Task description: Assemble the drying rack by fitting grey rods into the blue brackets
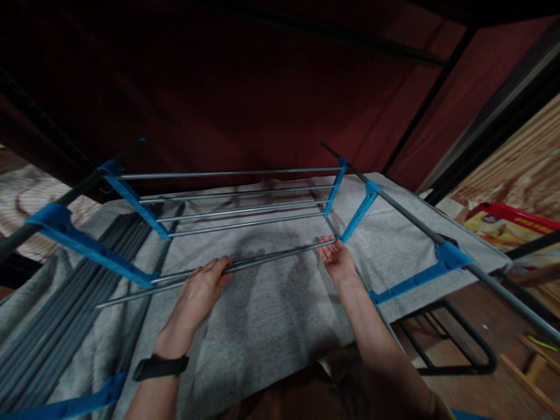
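A partly assembled rack of grey tubes and blue plastic brackets stands before me, with several crossbars (245, 209) between its sides. My left hand (203, 286) is closed, palm down, over a loose grey tube (131, 297) whose near-left end sticks out past the frame. A second tube runs close beside it from the left blue bracket (94, 248). My right hand (336, 261), palm up with fingers curled, grips the tube's other end beside the lower tip of a right blue bracket (359, 211). The fingers partly hide that joint.
Several loose grey tubes (74, 291) lie bundled at left on the grey blanket (271, 315). Another blue bracket (413, 280) hangs on the right rail, and one lies at lower left (79, 402). A dark red curtain (240, 105) stands behind; a red-yellow box (511, 230) is at right.
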Demonstrator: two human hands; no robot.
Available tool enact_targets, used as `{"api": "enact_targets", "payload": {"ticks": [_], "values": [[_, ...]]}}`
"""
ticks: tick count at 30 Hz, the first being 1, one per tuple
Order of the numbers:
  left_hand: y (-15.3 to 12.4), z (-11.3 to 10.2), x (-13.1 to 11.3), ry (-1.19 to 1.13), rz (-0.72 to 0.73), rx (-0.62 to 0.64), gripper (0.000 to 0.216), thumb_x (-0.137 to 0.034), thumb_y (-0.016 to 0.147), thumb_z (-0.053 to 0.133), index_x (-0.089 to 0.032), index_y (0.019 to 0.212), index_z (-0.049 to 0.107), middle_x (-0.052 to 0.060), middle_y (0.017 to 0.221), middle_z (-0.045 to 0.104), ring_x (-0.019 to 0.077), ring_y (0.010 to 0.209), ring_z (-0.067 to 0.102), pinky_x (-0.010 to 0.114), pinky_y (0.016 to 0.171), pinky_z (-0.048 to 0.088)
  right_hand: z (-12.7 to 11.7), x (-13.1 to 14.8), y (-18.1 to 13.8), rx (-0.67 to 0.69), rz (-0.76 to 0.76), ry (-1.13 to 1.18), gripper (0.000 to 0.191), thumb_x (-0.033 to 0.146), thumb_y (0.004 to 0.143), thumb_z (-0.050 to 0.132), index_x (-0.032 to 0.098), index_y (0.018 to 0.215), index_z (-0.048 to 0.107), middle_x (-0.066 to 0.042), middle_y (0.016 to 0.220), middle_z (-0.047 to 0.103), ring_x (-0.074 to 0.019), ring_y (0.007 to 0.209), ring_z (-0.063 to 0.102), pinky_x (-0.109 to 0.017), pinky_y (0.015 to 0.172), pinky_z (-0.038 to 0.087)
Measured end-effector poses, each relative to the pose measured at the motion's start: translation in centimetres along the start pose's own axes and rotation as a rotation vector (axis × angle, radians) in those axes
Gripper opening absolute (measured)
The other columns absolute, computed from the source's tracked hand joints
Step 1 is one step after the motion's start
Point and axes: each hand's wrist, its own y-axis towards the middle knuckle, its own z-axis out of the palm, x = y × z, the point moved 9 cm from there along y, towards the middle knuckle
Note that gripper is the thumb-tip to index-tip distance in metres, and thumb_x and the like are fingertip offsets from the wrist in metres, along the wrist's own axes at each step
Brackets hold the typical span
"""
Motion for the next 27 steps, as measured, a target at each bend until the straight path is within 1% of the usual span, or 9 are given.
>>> {"api": "enact_targets", "payload": {"ticks": [5,9,13,18,23,27], "values": [[0.0,-0.1,-0.6,0.043,0.035,0.01,0.032,-0.03,0.099,0.035,-0.019,0.113,0.061,0.01,0.108,0.07,0.0268,0.094,0.068,0.039,0.085,0.049,0.0,-0.1,0.3,0.017,-0.01,0.006,0.024,0.022,0.1,0.045,0.02,0.082,0.06,0.001,0.073,0.07,-0.0104,0.069,0.071,-0.023,0.073,0.06],[0.1,0.3,-0.7,0.086,0.034,0.014,0.032,-0.029,0.1,0.035,-0.02,0.114,0.063,0.008,0.104,0.069,0.0244,0.089,0.068,0.035,0.083,0.049,0.2,-0.5,0.3,0.02,-0.003,-0.036,0.025,0.022,0.101,0.045,0.02,0.08,0.061,0.001,0.075,0.07,-0.0094,0.07,0.07,-0.022,0.073,0.059],[0.2,0.9,-1.1,0.083,0.04,0.03,0.032,-0.029,0.1,0.037,-0.022,0.118,0.064,0.007,0.106,0.069,0.0222,0.09,0.068,0.032,0.081,0.049,0.5,-1.1,0.1,0.028,-0.002,-0.091,0.019,0.013,0.096,0.052,0.02,0.08,0.061,0.002,0.074,0.071,-0.0086,0.069,0.069,-0.021,0.073,0.059],[0.3,1.2,-0.9,0.003,0.016,0.058,0.032,-0.026,0.098,0.041,-0.021,0.12,0.063,0.007,0.112,0.068,0.0222,0.092,0.068,0.032,0.08,0.049,0.6,-1.5,-0.2,0.041,0.013,-0.099,0.021,0.005,0.093,0.052,0.019,0.081,0.061,0.002,0.073,0.07,-0.0088,0.068,0.069,-0.022,0.073,0.06],[0.1,0.8,-0.3,-0.014,-0.032,0.048,0.027,-0.022,0.094,0.047,-0.022,0.115,0.063,0.007,0.109,0.068,0.0224,0.09,0.067,0.032,0.079,0.049,-0.1,-0.7,-0.2,-0.01,-0.017,-0.086,0.02,0.006,0.093,0.053,0.019,0.08,0.062,0.003,0.069,0.068,-0.0084,0.065,0.067,-0.023,0.072,0.06],[0.0,0.5,-0.3,0.002,-0.032,0.035,0.02,-0.021,0.093,0.049,-0.022,0.108,0.061,0.006,0.105,0.068,0.0226,0.089,0.067,0.032,0.077,0.048,-0.4,0.2,-0.2,-0.031,-0.049,-0.073,0.019,0.009,0.094,0.055,0.019,0.079,0.061,0.004,0.067,0.066,-0.0078,0.062,0.066,-0.021,0.068,0.059]]}}
